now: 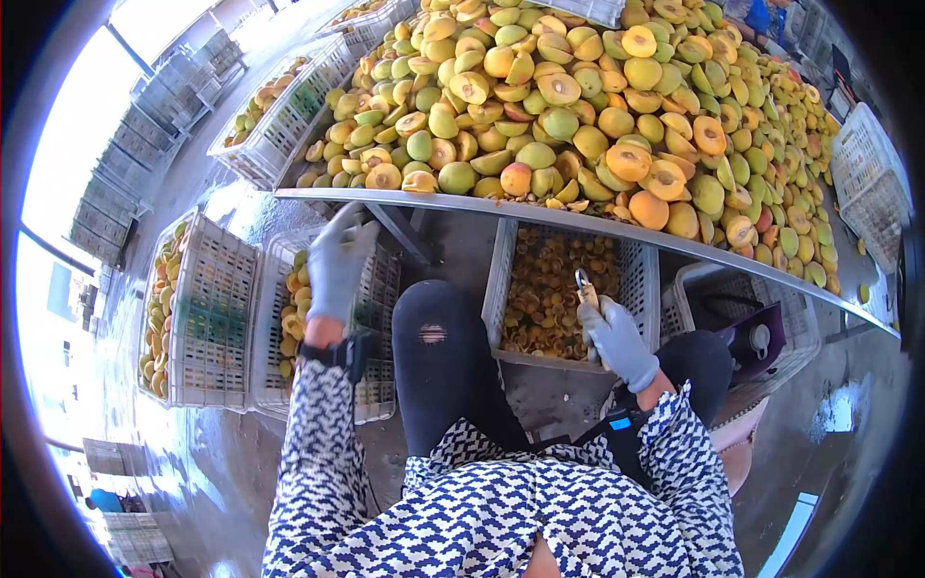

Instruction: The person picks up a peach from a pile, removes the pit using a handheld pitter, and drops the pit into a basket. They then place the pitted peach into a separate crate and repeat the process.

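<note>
Below the desk's front edge: gloved hands at the crates

Under the desk (578,220) edge, right hand (617,342) closed around a pitting tool (584,286), above a crate of pits (559,289). Left hand (337,260) loosely curled, empty, just below the edge, over a crate of fruit (332,328). Heaped across the desk, halved and whole peaches (578,106).

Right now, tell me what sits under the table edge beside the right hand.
Under the table, by the right hand gripping a pitting tool, stands a white crate of pits. The table hides the crate's far end, and the hand covers part of its near rim.
</note>
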The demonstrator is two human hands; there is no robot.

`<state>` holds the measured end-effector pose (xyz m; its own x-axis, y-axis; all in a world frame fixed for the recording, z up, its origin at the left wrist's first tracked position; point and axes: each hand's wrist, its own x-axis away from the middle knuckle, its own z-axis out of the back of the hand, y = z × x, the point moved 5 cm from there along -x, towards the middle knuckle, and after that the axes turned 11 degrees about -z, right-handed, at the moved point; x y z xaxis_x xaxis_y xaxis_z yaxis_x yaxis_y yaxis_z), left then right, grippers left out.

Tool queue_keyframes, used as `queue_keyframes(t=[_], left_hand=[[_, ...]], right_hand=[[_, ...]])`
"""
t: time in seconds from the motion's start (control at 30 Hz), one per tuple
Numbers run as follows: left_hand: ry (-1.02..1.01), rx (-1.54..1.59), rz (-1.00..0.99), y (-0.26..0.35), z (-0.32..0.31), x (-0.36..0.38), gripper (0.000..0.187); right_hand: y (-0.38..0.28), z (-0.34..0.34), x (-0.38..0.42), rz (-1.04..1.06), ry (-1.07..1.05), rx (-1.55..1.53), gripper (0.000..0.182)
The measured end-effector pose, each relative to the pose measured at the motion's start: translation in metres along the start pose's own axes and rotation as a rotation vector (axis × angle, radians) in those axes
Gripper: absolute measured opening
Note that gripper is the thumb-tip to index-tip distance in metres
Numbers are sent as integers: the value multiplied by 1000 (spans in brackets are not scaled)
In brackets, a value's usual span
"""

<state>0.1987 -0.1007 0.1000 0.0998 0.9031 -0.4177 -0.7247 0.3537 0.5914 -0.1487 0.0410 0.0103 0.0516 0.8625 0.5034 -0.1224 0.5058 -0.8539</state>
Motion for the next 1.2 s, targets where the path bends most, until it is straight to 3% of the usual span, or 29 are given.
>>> queue_keyframes(t=[0.03,0.1,0.23,0.3,0.37,0.43,0.5,0.57,0.6,0.63,0.67,0.7,0.77,0.83,0.9,0.93,1.0,1.03,1.1,1.13,1.17,1.2], left_hand=[[-108,95,77,10,-26,-18,43],[-219,11,-73,31,-76,-53,37],[-284,-379,-488,60,-158,-101,43],[-366,-443,-491,60,-188,-114,44],[-502,-634,-399,59,-208,-126,44],[-506,-610,-436,56,-205,-124,44],[-377,-464,-475,61,-189,-118,44],[-333,-342,-374,84,-156,-103,42],[-286,-112,-477,110,-135,-88,42],[-239,129,-571,131,-118,-71,43],[-266,117,-631,145,-113,-50,43],[-298,112,-693,156,-114,-26,43],[-411,255,-621,159,-133,21,45],[-488,321,-590,163,-155,60,50],[-514,354,-615,169,-163,80,52],[-471,694,-378,165,-163,83,53],[-303,1339,181,143,-186,91,51],[-296,1344,181,136,-192,91,51],[-724,1521,480,134,-214,108,54],[-578,1427,464,139,-215,107,56],[-568,1426,472,138,-216,107,56],[-475,1429,487,133,-216,103,55]], right_hand=[[1,0,-1,-19,4,-18,27],[7,3,-5,-34,5,-45,27],[21,23,-14,134,96,89,24],[9,21,-2,-34,44,-59,28],[8,20,-5,-52,24,-78,27],[3,17,-3,-2,-7,-85,28],[15,16,-9,44,-13,-92,28],[22,18,-11,200,99,24,29],[12,17,-5,197,97,24,29],[0,17,2,36,12,-199,29],[-5,15,7,-134,-64,-420,28],[-11,12,8,-84,-71,-459,30],[-11,6,5,-49,-45,-500,31],[0,-3,-3,-30,-153,-756,32],[8,7,-4,23,-35,-676,31],[9,12,-2,79,46,-591,31],[7,17,3,85,11,-548,30],[4,17,5,92,-35,-510,29],[4,10,1,86,-61,-467,29],[10,12,-6,192,92,-337,30],[13,15,-10,295,243,-207,32],[0,20,7,433,538,143,35]])
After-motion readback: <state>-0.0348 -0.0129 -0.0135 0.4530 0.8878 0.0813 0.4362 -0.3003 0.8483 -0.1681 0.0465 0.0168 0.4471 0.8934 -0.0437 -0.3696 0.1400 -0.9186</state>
